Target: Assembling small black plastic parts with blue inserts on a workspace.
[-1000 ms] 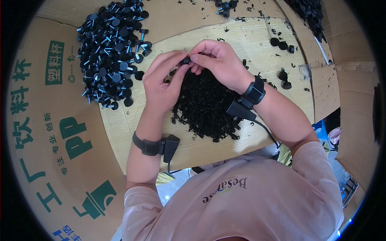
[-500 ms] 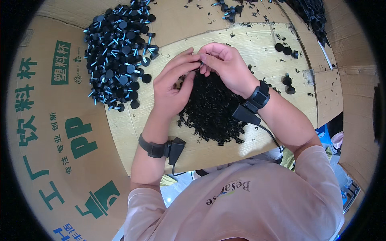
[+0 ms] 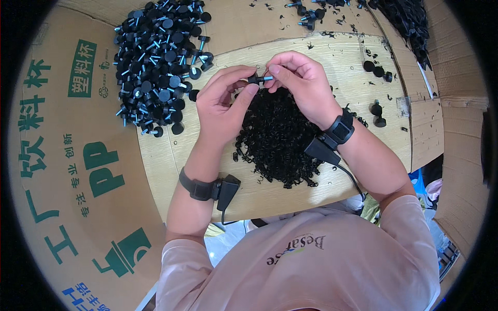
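My left hand pinches the black round head of a black-headed screw between thumb and fingers. Its bare metal stud points right, toward my right hand. The fingers of that hand are curled in close around the stud's tip; whether they grip the stud or a small scrap cannot be made out. Below both hands lies a heap of small black curled pieces, partly covered by my fingers.
A large pile of black-headed screws sits at the far left. More screws lie at the back, and a few black heads at the right. Black scraps dot the wooden board. Cardboard walls rise on both sides.
The screw's metal stud now shows between my hands, where my fingers hid it before. My right fingers have shifted slightly, and the whole view has moved a little.
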`<state>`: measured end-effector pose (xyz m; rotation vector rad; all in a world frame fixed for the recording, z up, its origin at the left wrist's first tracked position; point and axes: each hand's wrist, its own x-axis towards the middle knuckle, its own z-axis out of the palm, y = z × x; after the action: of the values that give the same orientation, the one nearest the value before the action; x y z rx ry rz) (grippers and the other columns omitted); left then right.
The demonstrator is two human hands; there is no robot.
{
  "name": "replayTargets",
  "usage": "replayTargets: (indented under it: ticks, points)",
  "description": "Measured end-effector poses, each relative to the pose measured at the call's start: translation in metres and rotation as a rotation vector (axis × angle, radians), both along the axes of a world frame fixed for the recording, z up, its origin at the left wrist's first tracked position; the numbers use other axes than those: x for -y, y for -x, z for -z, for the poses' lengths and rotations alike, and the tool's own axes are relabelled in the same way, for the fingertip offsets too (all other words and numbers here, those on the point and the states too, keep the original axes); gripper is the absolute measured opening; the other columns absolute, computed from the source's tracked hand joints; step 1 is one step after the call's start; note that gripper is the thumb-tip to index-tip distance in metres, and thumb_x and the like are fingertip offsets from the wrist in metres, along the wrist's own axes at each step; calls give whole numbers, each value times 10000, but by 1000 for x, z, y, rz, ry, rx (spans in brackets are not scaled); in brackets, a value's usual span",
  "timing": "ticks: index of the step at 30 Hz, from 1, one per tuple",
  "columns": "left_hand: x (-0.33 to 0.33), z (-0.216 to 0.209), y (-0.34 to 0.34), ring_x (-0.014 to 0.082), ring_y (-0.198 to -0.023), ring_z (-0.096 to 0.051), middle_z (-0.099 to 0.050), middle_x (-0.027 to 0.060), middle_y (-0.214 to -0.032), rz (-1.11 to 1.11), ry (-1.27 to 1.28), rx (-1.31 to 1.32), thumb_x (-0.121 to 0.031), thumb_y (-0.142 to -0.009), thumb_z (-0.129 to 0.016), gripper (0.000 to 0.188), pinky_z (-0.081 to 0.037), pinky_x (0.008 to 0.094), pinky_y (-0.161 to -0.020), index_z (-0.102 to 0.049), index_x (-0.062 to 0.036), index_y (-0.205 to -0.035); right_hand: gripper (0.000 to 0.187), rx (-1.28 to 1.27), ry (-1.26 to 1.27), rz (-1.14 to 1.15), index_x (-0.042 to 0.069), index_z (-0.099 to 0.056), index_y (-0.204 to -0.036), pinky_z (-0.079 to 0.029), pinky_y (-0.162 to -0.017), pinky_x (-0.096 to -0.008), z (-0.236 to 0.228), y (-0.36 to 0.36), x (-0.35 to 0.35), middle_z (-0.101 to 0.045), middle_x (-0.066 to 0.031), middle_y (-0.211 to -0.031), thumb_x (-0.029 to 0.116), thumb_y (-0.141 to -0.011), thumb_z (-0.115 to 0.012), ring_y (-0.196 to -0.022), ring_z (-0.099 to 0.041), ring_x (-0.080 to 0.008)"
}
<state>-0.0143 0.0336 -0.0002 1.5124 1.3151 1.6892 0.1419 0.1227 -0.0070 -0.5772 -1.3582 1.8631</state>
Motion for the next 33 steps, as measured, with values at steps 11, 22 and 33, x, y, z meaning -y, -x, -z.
replayTargets:
  ticks: [11, 22, 33]
  points:
    - [-3, 2, 5, 190, -1043, -590, -548, 134, -1166, 6, -17, 218, 105, -831, -628, 284, -538, 299, -853, -596, 63, -1111, 128, 40, -83, -149, -1, -561, -1062, -509, -753, -250, 0, 2, 3, -640, -57, -920, 53, -947, -542, -828, -603, -110]
    - [-1, -2, 2, 194, -1013, -609, -568, 132, -1125, 77, -13, 125, 101, -824, -637, 252, -551, 297, -832, -610, 62, -1072, 200, 180, -160, -31, -7, -650, -1066, -505, -787, -223, -8, -3, 5, -663, -28, -928, 38, -872, -659, -829, -606, -79]
    - [4, -3, 3, 148, -942, -629, -633, 97, -1043, 40, 123, 174, 77, -834, -649, 235, -533, 268, -842, -621, 52, -1066, 185, 139, -220, 14, -7, -686, -1027, -500, -712, -207, -7, -2, 9, -694, -48, -889, 83, -865, -687, -778, -611, -56]
